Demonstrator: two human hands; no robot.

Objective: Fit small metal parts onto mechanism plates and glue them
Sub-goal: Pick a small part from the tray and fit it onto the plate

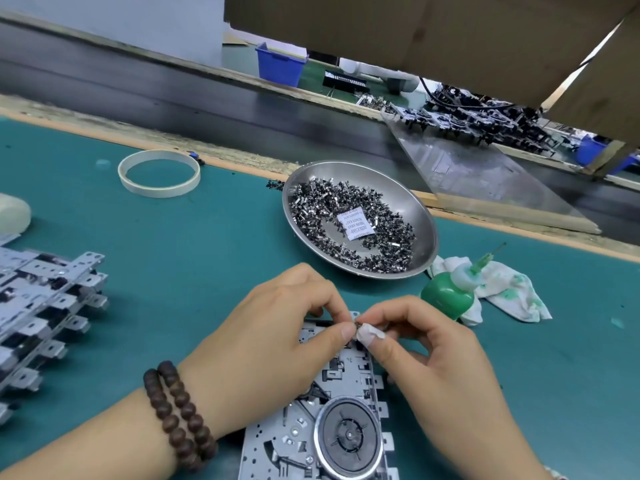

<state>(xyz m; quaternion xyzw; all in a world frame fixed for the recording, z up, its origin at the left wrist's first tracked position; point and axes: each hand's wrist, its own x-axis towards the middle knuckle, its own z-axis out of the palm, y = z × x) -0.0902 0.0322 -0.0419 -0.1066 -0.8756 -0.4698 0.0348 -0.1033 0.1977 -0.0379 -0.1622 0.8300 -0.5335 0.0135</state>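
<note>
A grey metal mechanism plate [343,403] with a round flywheel lies on the green mat in front of me. My left hand [273,344] and my right hand [426,351] meet at its far edge, fingertips pinched together over a small metal part that is mostly hidden. The right thumb wears white tape. A steel dish [420,216] behind the hands holds several small metal parts [377,258] and a white desiccant packet. A green glue bottle [450,292] with a needle tip lies to the right of the dish.
A stack of mechanism plates [45,306] sits at the left. A white tape ring [159,173] lies farther back. A stained white rag [509,289] is under the glue bottle. A dark conveyor belt [173,88] runs beyond the mat edge.
</note>
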